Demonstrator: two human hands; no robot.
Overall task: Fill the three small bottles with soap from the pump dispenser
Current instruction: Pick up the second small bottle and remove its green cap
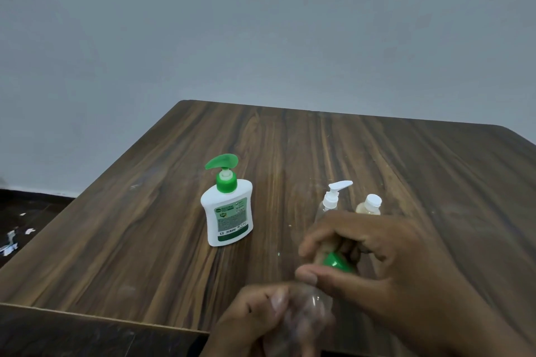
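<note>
Bottle [310, 310], clear and seemingly empty, is grasped low centre in the left grip [255, 316]; its green cap [336, 262] is pinched by the right grip [377, 258]. Dispenser [227, 211] is stood mid-frame on the surface [145, 240]; behind the hands, a clear pump bottle [330, 203] and an amber-filled capped bottle [369, 207].

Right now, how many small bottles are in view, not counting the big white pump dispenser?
3. A clear green-capped bottle is held in both hands at the near edge; a clear white-pump bottle and a tan-filled white-capped bottle stand behind the right hand, partly hidden.
</note>
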